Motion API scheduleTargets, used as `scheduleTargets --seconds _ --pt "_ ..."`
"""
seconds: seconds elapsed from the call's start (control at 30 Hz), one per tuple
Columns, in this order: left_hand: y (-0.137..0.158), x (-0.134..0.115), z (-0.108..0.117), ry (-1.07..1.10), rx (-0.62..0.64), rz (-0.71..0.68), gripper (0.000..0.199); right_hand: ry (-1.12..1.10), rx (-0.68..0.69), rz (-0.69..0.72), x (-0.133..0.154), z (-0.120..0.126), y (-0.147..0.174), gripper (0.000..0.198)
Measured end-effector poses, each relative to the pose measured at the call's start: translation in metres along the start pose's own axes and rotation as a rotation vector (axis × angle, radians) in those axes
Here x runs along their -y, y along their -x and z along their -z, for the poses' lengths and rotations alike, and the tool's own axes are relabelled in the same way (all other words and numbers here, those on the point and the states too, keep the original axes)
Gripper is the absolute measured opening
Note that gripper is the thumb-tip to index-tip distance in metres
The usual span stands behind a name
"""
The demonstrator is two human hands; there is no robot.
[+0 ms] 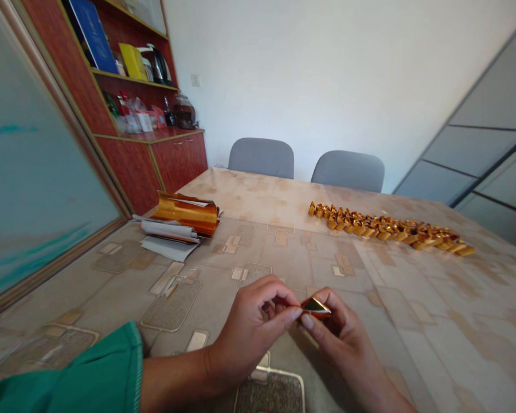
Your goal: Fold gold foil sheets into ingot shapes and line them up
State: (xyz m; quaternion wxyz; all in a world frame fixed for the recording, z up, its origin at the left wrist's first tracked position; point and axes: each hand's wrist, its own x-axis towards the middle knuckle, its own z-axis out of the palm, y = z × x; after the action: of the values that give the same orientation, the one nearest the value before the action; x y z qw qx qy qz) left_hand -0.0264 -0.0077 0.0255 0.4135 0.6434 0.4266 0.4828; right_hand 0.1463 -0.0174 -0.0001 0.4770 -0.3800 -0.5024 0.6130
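Observation:
A small folded piece of shiny gold foil paper (316, 307) is held over the table, its upper face a pointed triangle. My left hand (253, 327) pinches its left corner between thumb and forefinger. On the other side my right hand (341, 332) grips the same piece, thumb in front and fingers behind, which hide part of it. Further off to the right lie rows of folded gold paper pieces (382, 228), packed side by side. Left of my hands rests a curled stack of gold foil sheets (184, 213) with white backs.
A patterned cloth covers the table (258, 195). Beyond its far edge stand two grey chairs, a left chair (261, 156) and a right chair (348, 169). A red-brown cabinet (124, 163) holds a kettle (160, 66) and a glass jar (184, 112).

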Motion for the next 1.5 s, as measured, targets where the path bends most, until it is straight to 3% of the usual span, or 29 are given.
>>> scheduleTargets --seconds 0.13,0.27,0.47,0.63,0.9,1.2,1.5 --pt "-0.001 0.000 0.000 0.018 -0.007 0.061 0.012 0.135 -0.020 0.055 -0.001 0.002 -0.001 0.029" --pt "-0.002 0.002 -0.003 0.198 0.041 0.203 0.015 0.176 -0.031 0.045 0.001 0.000 -0.001 0.030" --pt "-0.006 0.007 -0.002 0.514 0.163 0.467 0.033 -0.072 0.107 -0.049 0.013 0.000 0.001 0.034" --pt "-0.007 0.007 -0.002 0.733 0.255 0.548 0.042 -0.294 0.168 -0.167 0.014 0.005 -0.001 0.042" --pt "-0.007 0.011 -0.002 0.797 0.244 0.587 0.045 -0.307 0.086 -0.249 0.015 0.006 -0.003 0.033" --pt "-0.007 0.013 -0.001 0.748 0.244 0.575 0.044 -0.338 0.179 -0.229 0.015 0.005 -0.003 0.031" --pt "-0.005 0.013 -0.002 0.754 0.285 0.564 0.040 -0.376 0.139 -0.273 0.014 0.006 -0.002 0.027"
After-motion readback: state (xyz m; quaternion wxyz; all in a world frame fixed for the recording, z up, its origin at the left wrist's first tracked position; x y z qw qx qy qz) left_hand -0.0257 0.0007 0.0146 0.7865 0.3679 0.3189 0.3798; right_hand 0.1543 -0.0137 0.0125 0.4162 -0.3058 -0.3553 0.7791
